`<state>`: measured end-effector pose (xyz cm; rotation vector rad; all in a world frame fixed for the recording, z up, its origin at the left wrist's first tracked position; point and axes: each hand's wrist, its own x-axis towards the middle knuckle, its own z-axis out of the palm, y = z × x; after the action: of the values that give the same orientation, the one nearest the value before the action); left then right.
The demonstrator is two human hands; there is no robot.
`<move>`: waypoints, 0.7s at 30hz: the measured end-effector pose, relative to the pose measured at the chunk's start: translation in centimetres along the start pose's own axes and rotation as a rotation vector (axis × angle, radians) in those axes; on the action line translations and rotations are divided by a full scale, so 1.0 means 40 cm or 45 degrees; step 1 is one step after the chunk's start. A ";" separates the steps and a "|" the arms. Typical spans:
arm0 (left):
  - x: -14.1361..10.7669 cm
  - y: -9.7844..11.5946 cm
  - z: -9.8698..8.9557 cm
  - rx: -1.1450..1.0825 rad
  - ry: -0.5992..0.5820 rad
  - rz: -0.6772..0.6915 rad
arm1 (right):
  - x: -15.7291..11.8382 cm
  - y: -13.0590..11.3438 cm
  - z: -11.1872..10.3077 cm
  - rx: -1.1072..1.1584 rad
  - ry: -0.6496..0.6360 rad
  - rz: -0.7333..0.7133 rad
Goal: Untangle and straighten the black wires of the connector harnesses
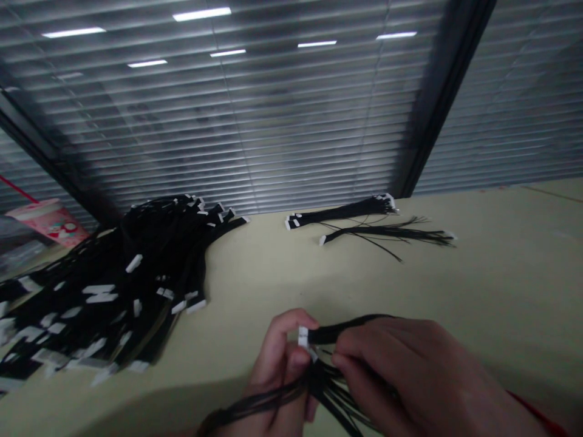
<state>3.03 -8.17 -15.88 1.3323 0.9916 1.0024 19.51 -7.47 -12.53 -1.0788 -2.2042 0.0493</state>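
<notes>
My left hand [277,370] pinches a small white connector [303,336] between thumb and fingers, low in the middle of the head view. From it runs a black wire harness [330,333], whose loose black wires fan out below and across my left wrist. Close on the right, my right hand [410,370] has its thumb and forefinger pressed together among these wires, just beside the connector. A thin wire seems to be in that pinch, though the fingertips partly hide it.
A large heap of black cables with white connectors [150,255] lies on the left of the pale table [255,285]. Two smaller bundles, a neat one [341,212] and a frayed one [382,232], lie at the back. A pink cup [48,221] with a straw stands far left, before window blinds [282,133].
</notes>
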 end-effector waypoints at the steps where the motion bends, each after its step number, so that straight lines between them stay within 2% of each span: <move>1: -0.002 0.000 0.003 0.005 0.002 0.027 | 0.001 -0.001 0.001 -0.004 0.007 -0.001; 6: 0.001 -0.015 0.018 -0.003 0.001 0.208 | 0.001 0.000 0.006 -0.048 0.021 -0.043; 11: 0.014 -0.032 0.017 -0.043 -0.098 0.375 | 0.000 0.003 0.009 -0.095 0.002 -0.117; 15: 0.015 -0.048 0.005 -0.040 -0.134 0.350 | -0.007 -0.002 0.008 -0.131 -0.012 -0.122; 21: 0.014 -0.047 -0.004 0.025 -0.153 0.204 | -0.012 0.003 0.028 0.017 -0.034 -0.094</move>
<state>3.05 -7.57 -17.76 1.4888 0.8159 1.0218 19.13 -7.45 -13.71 -0.9944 -2.2628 0.0459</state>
